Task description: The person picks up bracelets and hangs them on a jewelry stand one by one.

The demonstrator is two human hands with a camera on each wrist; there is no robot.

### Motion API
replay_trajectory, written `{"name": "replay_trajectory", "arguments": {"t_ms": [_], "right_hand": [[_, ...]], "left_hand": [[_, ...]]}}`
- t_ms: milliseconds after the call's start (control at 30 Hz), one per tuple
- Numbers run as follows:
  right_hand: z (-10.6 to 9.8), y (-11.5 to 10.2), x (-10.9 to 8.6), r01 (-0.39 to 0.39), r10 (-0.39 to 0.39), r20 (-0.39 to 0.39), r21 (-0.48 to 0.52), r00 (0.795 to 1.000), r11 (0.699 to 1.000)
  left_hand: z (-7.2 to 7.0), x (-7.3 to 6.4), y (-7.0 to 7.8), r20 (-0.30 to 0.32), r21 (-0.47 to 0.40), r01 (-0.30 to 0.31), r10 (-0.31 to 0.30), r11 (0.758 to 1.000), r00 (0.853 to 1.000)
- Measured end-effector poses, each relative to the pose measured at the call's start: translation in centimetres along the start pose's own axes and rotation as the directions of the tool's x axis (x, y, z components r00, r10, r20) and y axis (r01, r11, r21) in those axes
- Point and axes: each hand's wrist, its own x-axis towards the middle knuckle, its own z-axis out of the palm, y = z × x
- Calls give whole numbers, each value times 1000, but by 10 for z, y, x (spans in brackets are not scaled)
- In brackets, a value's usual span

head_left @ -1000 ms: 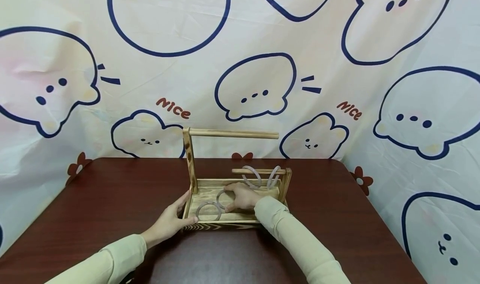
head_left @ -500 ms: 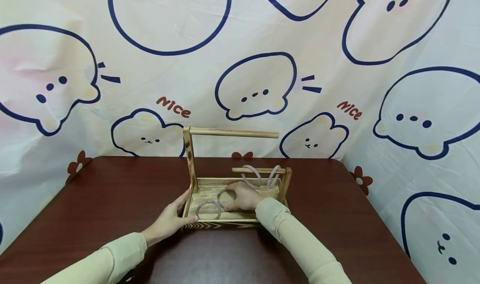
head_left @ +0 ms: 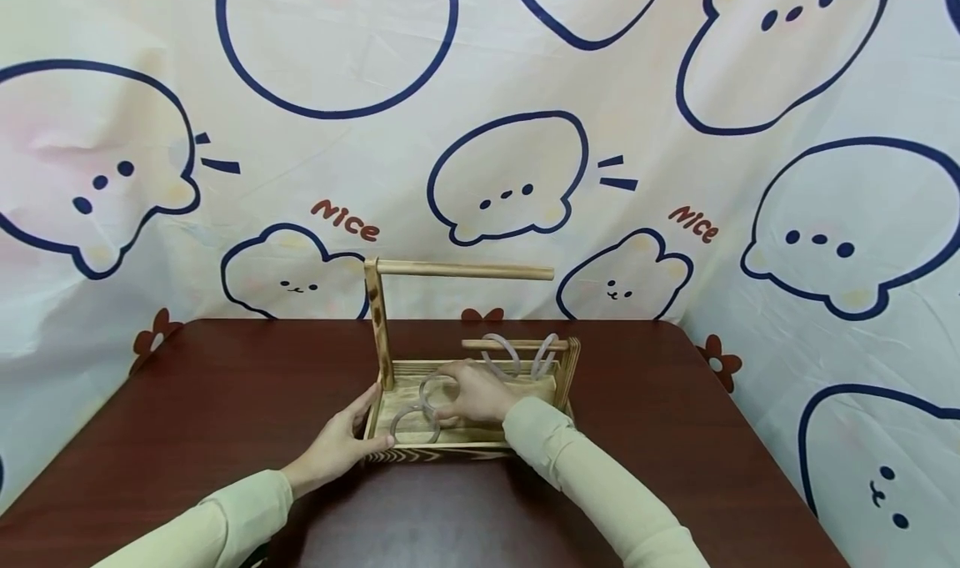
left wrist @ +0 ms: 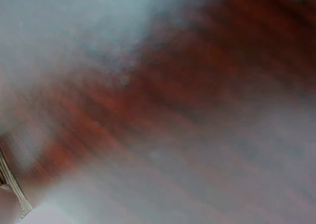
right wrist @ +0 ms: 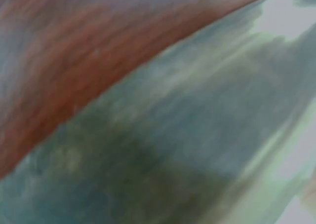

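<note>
A wooden jewellery stand (head_left: 450, 453) with a shallow tray base sits on the table. My left hand (head_left: 337, 441) grips the tray's left end, thumb at the front corner and fingers along the side. Inside the tray, my right hand (head_left: 480, 393) pinches a pale translucent bangle (head_left: 422, 391) at its right side. A second bangle (head_left: 392, 426) lies to its front left, the two overlapping in view. Two more bangles, a left one (head_left: 513, 352) and a right one (head_left: 538, 359), hang on the low bar (head_left: 472, 344). Both wrist views are mostly blurred table and sleeve.
A taller bar (head_left: 465, 270) juts rightward from the stand's left post (head_left: 378, 326), above the tray. The dark red table (head_left: 247, 401) extends around the stand. Behind it hangs a cartoon-printed cloth (head_left: 405, 168).
My right hand has shifted slightly left in the tray, bringing its bangle closer over the other one. The left hand keeps its place on the stand. The head view has tilted a little.
</note>
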Motion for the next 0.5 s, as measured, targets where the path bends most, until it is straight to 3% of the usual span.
{"name": "replay_trajectory", "arguments": {"t_ms": [300, 500], "right_hand": [[-8, -12, -9, -89, 92, -5, 199, 996, 976], [-13, -20, -16, -122, 123, 13, 249, 992, 961]], "left_hand": [[1, 0, 1, 4, -2, -15, 15, 1000, 1000], [1, -1, 1, 0, 0, 2, -2, 1000, 1000]]}}
